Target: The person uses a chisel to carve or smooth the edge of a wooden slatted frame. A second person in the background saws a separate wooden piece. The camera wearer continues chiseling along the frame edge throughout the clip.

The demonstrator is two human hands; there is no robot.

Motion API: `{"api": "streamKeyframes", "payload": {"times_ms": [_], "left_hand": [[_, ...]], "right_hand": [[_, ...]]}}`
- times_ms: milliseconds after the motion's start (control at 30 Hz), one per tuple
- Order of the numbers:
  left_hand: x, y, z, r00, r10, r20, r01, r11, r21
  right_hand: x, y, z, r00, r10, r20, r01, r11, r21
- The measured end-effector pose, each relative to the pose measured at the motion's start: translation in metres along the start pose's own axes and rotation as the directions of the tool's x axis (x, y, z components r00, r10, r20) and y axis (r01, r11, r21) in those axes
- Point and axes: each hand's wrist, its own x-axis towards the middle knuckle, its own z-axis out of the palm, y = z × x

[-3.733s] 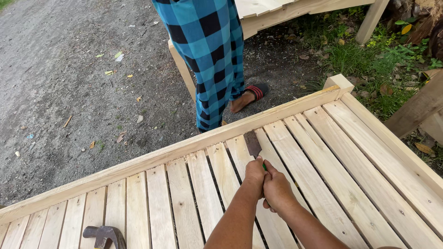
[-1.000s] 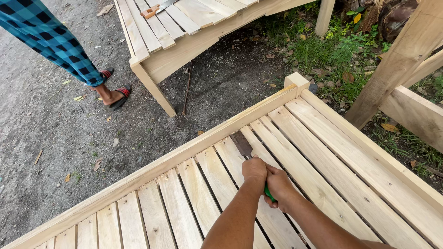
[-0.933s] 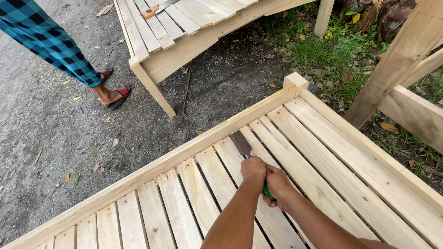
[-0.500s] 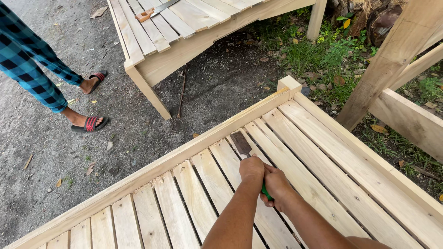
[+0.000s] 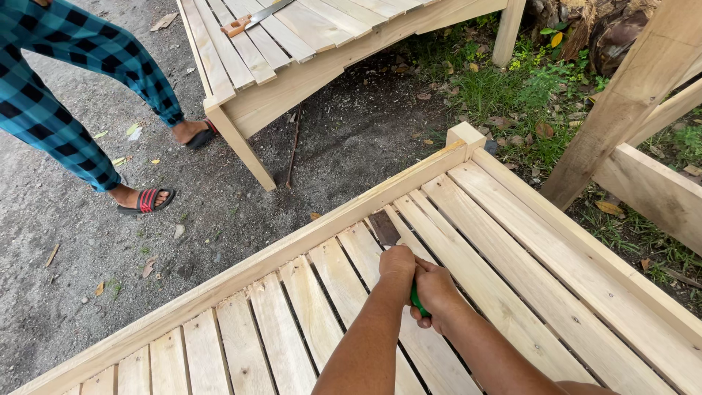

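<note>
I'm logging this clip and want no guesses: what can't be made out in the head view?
- Tool's green handle: mostly covered by the left hand and right hand; its length is hidden.
- Dark blade: its tip's contact with the slatted frame is unclear.
- Saw on the far bench: cut off by the top edge.
- Nearby person: only the legs show.

We see the other person's checked trousers (image 5: 66, 80) striding further left, away from the slatted frame (image 5: 512, 241). Our view tilts, revealing the second bench (image 5: 307, 44) and what looks like a handsaw (image 5: 256, 16).
</note>
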Motion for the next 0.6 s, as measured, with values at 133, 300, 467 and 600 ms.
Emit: {"api": "streamKeyframes", "payload": {"times_ms": [133,300,467,600], "left_hand": [[-0.005,-0.002,-0.007,1.0,0.014,0.024,-0.013,1.0,-0.018],[-0.002,-0.006,-0.008,0.997,0.083,0.01,-0.083,0.992,0.093],[-0.001,-0.006,-0.007,0.997,0.077,0.005,-0.078,0.991,0.111],[-0.016,-0.009,-0.006,1.0,-0.025,-0.003,0.025,0.994,-0.11]], "right_hand": [[-0.001,0.002,0.006,1.0,-0.011,-0.006,0.011,1.0,-0.009],[0.002,0.006,0.008,1.0,-0.015,-0.019,0.014,1.0,-0.016],[0.007,0.012,0.009,0.999,-0.036,-0.015,0.035,0.999,-0.006],[0.011,0.02,0.008,0.999,-0.039,-0.031,0.038,0.999,-0.014]]}}
